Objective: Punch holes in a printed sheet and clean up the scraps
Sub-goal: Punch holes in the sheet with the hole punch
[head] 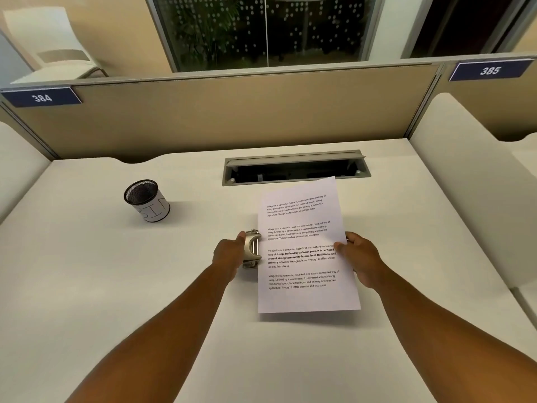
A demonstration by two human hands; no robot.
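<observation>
A white printed sheet (305,298) with several blocks of black text lies lengthwise on the pale desk (116,286), its left edge tucked into a silver metal hole punch (252,249). My left hand (228,254) grips the punch from the left side, thumb on its top. My right hand (360,258) pinches the sheet's right edge about halfway up, thumb on top of the paper. No paper scraps are visible.
A black mesh cup (146,200) wrapped in a white label stands on the desk at the left. A cable tray slot (293,168) with its lid raised sits behind the sheet. Beige partitions with number plates 384 and 385 close off the back and sides.
</observation>
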